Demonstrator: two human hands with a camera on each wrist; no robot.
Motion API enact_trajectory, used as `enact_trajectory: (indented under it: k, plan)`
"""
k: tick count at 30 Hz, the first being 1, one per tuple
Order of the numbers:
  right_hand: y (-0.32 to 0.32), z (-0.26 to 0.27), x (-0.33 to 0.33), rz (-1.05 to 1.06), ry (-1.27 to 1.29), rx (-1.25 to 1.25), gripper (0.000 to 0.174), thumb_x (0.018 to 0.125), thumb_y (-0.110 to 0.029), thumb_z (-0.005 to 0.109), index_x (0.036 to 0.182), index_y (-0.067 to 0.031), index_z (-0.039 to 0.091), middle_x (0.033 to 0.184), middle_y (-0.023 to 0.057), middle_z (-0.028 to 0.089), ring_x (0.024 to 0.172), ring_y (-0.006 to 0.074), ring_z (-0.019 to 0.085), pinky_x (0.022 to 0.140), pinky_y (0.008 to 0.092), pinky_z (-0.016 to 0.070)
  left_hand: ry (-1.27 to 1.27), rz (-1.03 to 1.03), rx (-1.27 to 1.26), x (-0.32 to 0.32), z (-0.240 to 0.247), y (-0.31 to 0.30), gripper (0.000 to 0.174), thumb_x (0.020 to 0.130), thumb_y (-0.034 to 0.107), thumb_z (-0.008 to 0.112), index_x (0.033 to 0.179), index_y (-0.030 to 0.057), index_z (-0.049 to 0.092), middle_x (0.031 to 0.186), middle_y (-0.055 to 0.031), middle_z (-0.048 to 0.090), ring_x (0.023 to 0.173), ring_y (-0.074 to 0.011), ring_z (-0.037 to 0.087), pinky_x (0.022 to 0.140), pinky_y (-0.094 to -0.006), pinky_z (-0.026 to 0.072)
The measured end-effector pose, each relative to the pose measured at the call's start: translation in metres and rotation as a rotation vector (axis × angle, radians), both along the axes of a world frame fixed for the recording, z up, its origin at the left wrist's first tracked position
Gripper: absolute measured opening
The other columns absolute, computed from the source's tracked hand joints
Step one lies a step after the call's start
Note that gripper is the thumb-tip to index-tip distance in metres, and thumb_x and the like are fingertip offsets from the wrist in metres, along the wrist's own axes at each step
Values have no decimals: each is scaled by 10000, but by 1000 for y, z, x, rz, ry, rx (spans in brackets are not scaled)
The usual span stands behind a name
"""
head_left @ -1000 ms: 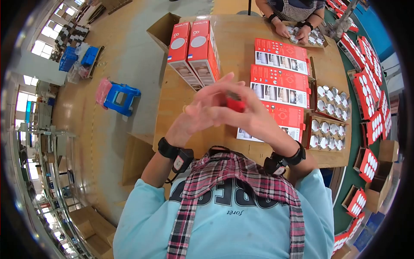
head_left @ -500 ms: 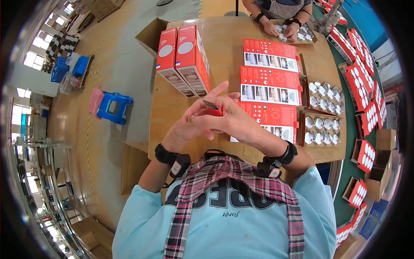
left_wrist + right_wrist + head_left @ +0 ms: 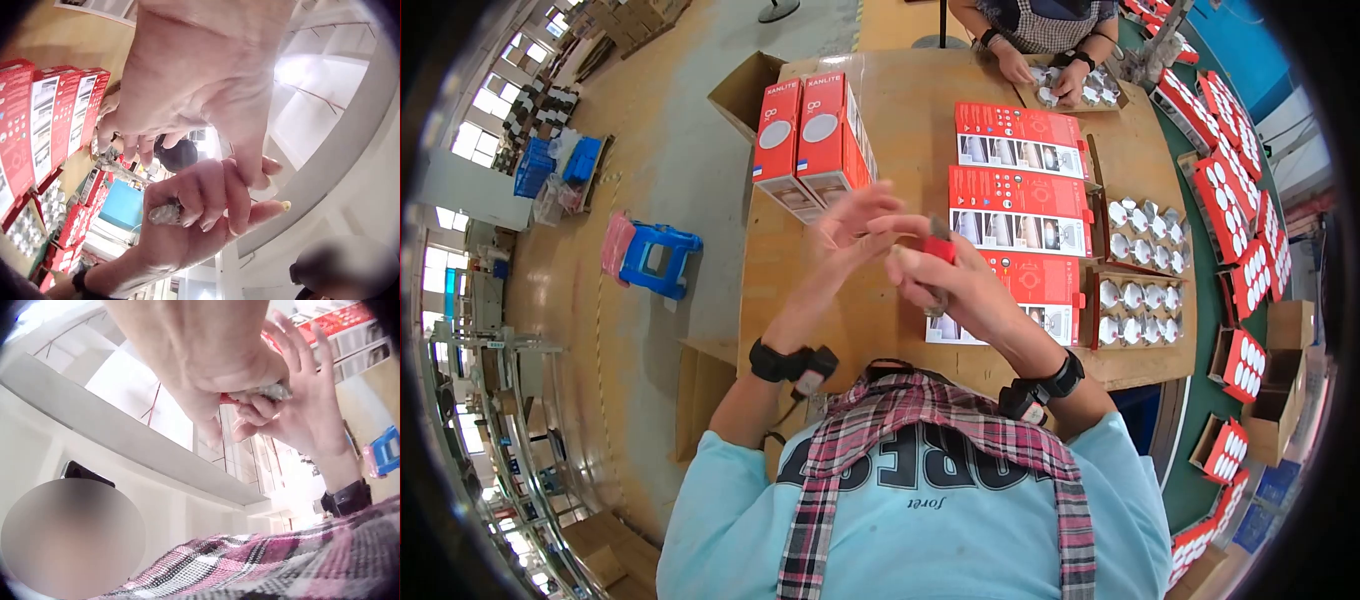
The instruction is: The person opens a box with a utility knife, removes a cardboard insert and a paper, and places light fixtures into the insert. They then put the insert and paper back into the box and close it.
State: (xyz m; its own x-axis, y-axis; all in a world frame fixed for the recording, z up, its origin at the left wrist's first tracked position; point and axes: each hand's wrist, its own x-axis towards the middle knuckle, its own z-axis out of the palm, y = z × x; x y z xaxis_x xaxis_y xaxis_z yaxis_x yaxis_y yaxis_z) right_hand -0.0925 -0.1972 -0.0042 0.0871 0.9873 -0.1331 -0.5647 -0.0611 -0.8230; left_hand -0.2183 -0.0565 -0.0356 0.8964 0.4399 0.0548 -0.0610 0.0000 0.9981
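My right hand [image 3: 965,290] grips a red cutter knife [image 3: 940,248] over the near part of the table. A grey metal end points up beyond its fingers, and a clear, wrapped-looking end [image 3: 165,214] shows below the fist in the left wrist view. My left hand [image 3: 850,240] is raised beside it, fingers extended and slightly spread. In the left wrist view the left thumb meets the right hand's fingertips. Nearest to the hands lie red-and-white printed cartons [image 3: 1015,210], flat in a row to their right.
Two tall red boxes [image 3: 800,135] stand at the table's left, before an open cardboard box [image 3: 745,95]. Trays of silvery bulbs [image 3: 1145,237] sit at the right. Another person [image 3: 1050,50] handles a tray across the table. A green conveyor [image 3: 1200,400] carries filled boxes.
The hands were close together with the cutter knife between them. Now the right hand has drawn right with the knife, and the left hand has shifted left, its fingers more extended.
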Motion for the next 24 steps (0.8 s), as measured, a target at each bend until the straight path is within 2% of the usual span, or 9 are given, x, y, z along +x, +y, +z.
enact_trajectory:
  k: [2,5,8,11,13,16,17,20,24]
  plan:
    - [-4,-16,2,-114,137,18,354,900,-198,521,1192,-4,472,836,13,527,614,61,449,541,200,353,120,190,796,3,9,21,803,722,368,734,1323,-12,360,1311,-163,435,1183,-282,461,970,-393,390]
    - [-14,-34,13,-129,112,-50,304,922,-190,504,1165,-6,494,832,7,524,655,62,462,571,205,372,222,658,1302,27,12,37,805,713,386,730,1300,-30,370,1360,-204,355,1299,-335,298,1052,-468,244]
    - [-23,-50,17,-154,130,-79,270,934,-211,497,1126,-21,511,819,-5,523,662,60,462,572,201,373,496,667,1482,37,-10,63,795,708,408,722,1278,-33,387,1396,-215,290,1353,-350,155,1079,-516,121]
    - [-32,-61,21,-184,127,-116,246,947,-239,473,1079,-39,528,808,-12,522,658,58,458,571,189,369,588,588,1539,41,-27,66,784,712,423,711,1275,-18,388,1399,-232,274,1357,-372,129,1072,-555,73]
    - [-36,-65,20,-209,67,-167,270,962,-277,437,1093,-53,514,788,-17,506,615,49,429,542,182,346,494,597,1528,43,-32,64,754,719,385,709,1278,-3,384,1390,-243,275,1330,-395,177,1069,-544,118]
    - [-38,-76,19,-125,-42,-218,307,972,-272,411,1147,-31,481,754,-8,471,571,47,391,497,188,301,416,533,1467,50,-40,63,710,723,313,702,1281,13,380,1366,-258,291,1257,-429,273,1043,-521,217]
    - [-37,-75,18,-82,-105,-235,354,972,-312,398,1195,-39,431,732,-14,436,530,37,330,459,190,247,400,503,1441,52,-41,63,697,723,286,699,1281,18,379,1356,-264,298,1228,-441,308,1031,-512,255]
    - [-34,-72,15,-4,-101,-283,392,967,-347,391,1219,-46,403,736,-8,437,519,37,329,455,198,250,373,437,1281,58,-38,55,669,720,208,684,1285,25,376,1306,-262,359,1139,-438,386,966,-489,348]
    - [-36,-68,19,-3,-162,-245,364,954,-365,412,1148,-56,410,789,7,441,542,42,343,476,193,273,244,438,1282,32,-33,42,650,716,156,671,1294,40,396,1295,-252,380,1122,-421,409,942,-475,374]
